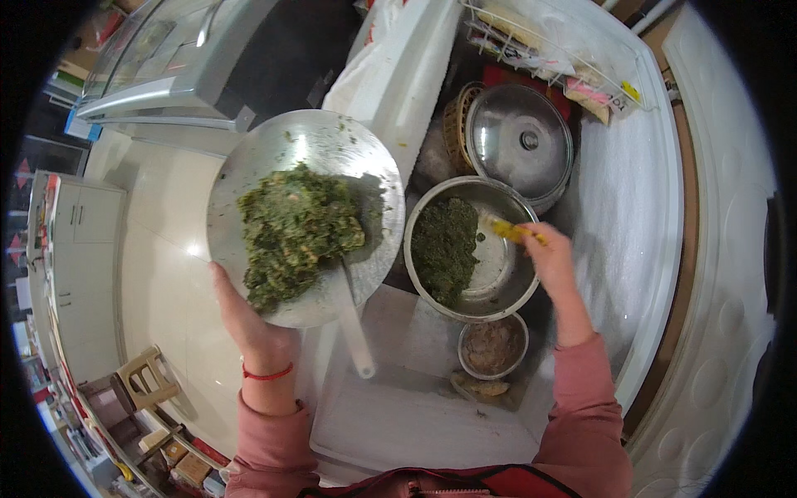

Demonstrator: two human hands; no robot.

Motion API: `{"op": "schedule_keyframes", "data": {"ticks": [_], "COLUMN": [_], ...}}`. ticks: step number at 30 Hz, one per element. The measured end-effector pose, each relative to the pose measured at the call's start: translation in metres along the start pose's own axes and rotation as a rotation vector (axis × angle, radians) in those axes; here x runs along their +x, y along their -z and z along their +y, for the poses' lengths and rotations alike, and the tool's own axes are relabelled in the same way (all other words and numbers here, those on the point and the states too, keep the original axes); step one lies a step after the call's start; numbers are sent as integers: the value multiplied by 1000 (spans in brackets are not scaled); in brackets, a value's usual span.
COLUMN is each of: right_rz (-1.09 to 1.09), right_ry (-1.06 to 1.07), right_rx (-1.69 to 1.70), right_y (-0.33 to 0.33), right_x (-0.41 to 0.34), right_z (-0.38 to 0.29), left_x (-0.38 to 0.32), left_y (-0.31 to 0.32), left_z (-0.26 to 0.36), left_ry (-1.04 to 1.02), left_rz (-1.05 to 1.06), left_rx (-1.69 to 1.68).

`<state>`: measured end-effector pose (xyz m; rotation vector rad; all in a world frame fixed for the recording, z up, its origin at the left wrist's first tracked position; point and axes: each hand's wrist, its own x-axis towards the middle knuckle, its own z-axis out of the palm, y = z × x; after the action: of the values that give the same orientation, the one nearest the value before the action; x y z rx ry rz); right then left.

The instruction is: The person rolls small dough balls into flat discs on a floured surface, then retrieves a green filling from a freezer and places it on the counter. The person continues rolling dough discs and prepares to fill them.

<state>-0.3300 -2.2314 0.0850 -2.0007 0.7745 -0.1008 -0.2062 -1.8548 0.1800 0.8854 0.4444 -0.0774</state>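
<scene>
My left hand (pixel 246 324) holds up a wide round metal dish (pixel 373 152) by its near left rim. A heap of chopped green filling (pixel 299 230) lies in it. A flat-handled utensil (pixel 356 339) is stuck in the heap, its pale handle jutting over the rim. To the right, a stainless steel basin (pixel 504 267) stands inside the open chest freezer (pixel 616 205), with darker chopped greens (pixel 445 249) along its left side. Above that basin my right hand (pixel 551 255) grips a yellow-handled utensil (pixel 507 230); its far end is blurred.
Behind the basin sit a pot with a glass lid (pixel 507 137) and a wicker basket (pixel 457 124). A small bowl of brown food (pixel 495 345) and a bagged item (pixel 479 386) lie nearer. Packets fill a wire rack (pixel 554 68). A plastic stool (pixel 146 380) stands on the floor at left.
</scene>
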Motion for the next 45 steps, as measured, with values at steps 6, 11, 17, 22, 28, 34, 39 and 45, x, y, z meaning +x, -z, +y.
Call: {"op": "schedule_keyframes", "data": {"ticks": [6, 11, 17, 22, 28, 34, 39, 45], "right_rz": [-277, -350, -512, -619, -685, -735, -661, -598], "right_ry": [66, 129, 15, -123, -268, -378, -580, -622], "right_rx": [-302, -389, -283, -201, -3, 125, 310, 492], "right_y": [-82, -116, -117, -134, -143, -144, -144, -146], "right_x": [6, 12, 21, 21, 23, 20, 9, 3], "right_z": [142, 175, 187, 207, 228, 232, 232, 224], "left_x": [4, 5, 7, 4, 1, 1, 2, 2], "left_y": [5, 13, 14, 10, 6, 6, 7, 7], "left_z": [-2, 1, 1, 0, -2, -2, -1, 1], "left_ry": [-64, -77, -108, -125, -126, -120, -120, -98], "left_rz": [-96, -105, -93, -35, -31, -48, -36, -120], "left_rx": [70, 154, 236, 244, 253, 254, 250, 209]}}
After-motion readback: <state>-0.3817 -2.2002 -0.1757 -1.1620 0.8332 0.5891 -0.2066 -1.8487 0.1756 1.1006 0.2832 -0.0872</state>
